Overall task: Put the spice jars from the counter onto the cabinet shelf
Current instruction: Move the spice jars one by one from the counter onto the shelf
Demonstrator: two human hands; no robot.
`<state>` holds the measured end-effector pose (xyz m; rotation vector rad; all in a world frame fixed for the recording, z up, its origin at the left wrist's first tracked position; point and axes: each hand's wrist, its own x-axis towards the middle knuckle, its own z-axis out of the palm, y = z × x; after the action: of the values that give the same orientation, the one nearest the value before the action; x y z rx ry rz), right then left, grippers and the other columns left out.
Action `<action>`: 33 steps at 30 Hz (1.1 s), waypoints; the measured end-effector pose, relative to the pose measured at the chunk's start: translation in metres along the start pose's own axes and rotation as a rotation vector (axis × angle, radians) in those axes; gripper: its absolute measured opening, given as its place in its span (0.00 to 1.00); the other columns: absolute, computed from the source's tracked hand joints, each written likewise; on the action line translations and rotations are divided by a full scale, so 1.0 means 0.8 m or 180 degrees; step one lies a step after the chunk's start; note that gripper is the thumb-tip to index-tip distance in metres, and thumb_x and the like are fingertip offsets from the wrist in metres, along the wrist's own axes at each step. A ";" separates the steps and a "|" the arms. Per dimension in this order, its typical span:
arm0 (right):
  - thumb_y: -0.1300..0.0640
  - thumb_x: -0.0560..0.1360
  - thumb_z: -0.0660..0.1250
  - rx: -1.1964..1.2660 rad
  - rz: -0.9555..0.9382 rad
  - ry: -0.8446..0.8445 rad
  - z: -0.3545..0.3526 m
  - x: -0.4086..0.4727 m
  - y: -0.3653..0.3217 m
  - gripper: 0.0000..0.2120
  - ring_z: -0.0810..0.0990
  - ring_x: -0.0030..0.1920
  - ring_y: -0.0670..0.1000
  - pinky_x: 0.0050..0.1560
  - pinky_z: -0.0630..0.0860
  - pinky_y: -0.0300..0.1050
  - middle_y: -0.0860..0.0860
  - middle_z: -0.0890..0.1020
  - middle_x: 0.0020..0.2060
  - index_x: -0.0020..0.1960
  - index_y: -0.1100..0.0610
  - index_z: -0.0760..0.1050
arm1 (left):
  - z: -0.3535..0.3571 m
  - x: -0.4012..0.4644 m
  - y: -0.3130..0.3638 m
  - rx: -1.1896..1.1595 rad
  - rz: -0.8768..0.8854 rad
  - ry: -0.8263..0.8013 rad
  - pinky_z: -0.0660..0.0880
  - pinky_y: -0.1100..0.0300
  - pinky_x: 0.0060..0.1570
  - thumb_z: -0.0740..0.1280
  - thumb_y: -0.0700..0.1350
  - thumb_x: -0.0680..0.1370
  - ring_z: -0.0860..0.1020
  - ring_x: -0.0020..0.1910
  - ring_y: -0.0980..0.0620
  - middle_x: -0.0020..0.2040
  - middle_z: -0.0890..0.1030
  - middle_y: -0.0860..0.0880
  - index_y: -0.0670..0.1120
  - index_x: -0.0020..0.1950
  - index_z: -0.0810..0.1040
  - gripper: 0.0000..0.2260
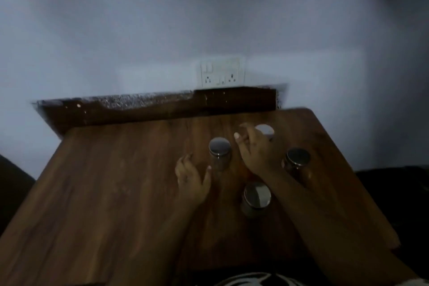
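Note:
Several glass spice jars with shiny metal lids stand on the wooden counter (116, 181). One jar (219, 153) is in the middle, another jar (256, 198) sits nearer to me, a third jar (297, 160) is on the right, and a far jar (265, 130) is partly hidden behind my right hand. My left hand (191, 180) is open just left of the middle jar, fingers spread, not touching it. My right hand (257, 150) hovers open between the middle, far and right jars, holding nothing. No cabinet shelf is in view.
A white wall with a switch-and-socket plate (222, 72) rises behind the counter. A dark ledge with a speckled strip (151, 104) runs along the counter's back edge. Dark floor lies beyond the counter's right edge (362, 183). The picture is dim and blurred.

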<state>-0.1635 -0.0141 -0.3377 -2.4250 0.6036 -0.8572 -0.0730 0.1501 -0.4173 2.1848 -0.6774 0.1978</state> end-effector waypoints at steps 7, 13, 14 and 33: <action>0.38 0.69 0.71 -0.1314 0.0706 -0.2627 0.032 -0.079 0.056 0.37 0.59 0.71 0.62 0.67 0.64 0.62 0.54 0.57 0.73 0.74 0.44 0.59 | 0.047 -0.067 -0.019 0.0187 -0.0154 -0.1143 0.63 0.55 0.65 0.57 0.67 0.70 0.65 0.67 0.42 0.67 0.65 0.39 0.37 0.71 0.64 0.41; 0.50 0.67 0.75 -0.0906 0.0760 -0.2587 0.029 -0.095 0.088 0.33 0.68 0.65 0.59 0.61 0.75 0.55 0.53 0.65 0.64 0.69 0.44 0.66 | 0.075 -0.097 -0.014 0.0058 0.0050 -0.2076 0.65 0.54 0.69 0.72 0.69 0.62 0.57 0.72 0.47 0.72 0.54 0.47 0.44 0.75 0.52 0.53; 0.50 0.67 0.75 -0.0864 0.0770 -0.2564 0.026 -0.093 0.090 0.32 0.70 0.63 0.58 0.59 0.76 0.54 0.53 0.66 0.63 0.68 0.44 0.66 | 0.078 -0.101 -0.012 0.0070 0.0026 -0.2118 0.65 0.53 0.69 0.73 0.69 0.62 0.57 0.72 0.48 0.73 0.54 0.48 0.45 0.75 0.51 0.54; 0.40 0.66 0.76 0.1358 0.1230 -0.2140 -0.045 -0.008 0.047 0.24 0.79 0.54 0.51 0.57 0.79 0.54 0.48 0.78 0.56 0.58 0.46 0.76 | 0.009 -0.041 0.063 -0.2570 -0.1150 -0.2797 0.79 0.57 0.53 0.75 0.47 0.71 0.76 0.62 0.45 0.66 0.74 0.43 0.50 0.71 0.63 0.32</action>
<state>-0.2009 -0.0505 -0.3374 -1.9358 0.5258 0.0135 -0.1279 0.1318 -0.4003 1.4761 -0.6358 -1.0927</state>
